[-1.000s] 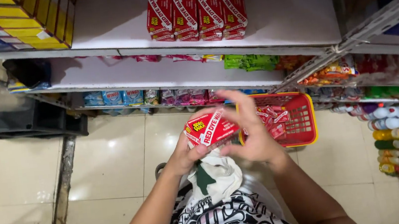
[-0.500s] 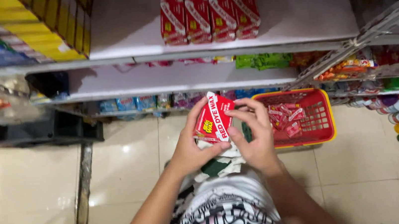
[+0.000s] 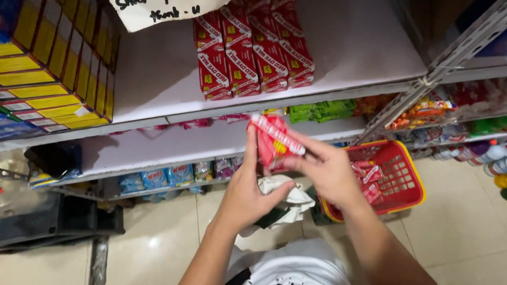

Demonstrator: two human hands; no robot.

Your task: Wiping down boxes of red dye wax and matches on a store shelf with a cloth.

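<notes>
A red packet [image 3: 275, 140] with a yellow label is pinched between the left hand [image 3: 248, 194] and right hand [image 3: 326, 169], below stacked red packets [image 3: 252, 50] on the white shelf [image 3: 356, 41].

Two hands [image 3: 247, 194], one held red packet [image 3: 275, 140], one red basket [image 3: 408, 191], one cloth [image 3: 285, 199].

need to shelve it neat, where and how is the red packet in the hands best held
Probably by its two long edges, from either side. The red packet is flat and tilted, upper end toward the shelf. The left hand pinches its left edge, the right hand its lower right, leaving the leading end free toward the red stacks.
</notes>
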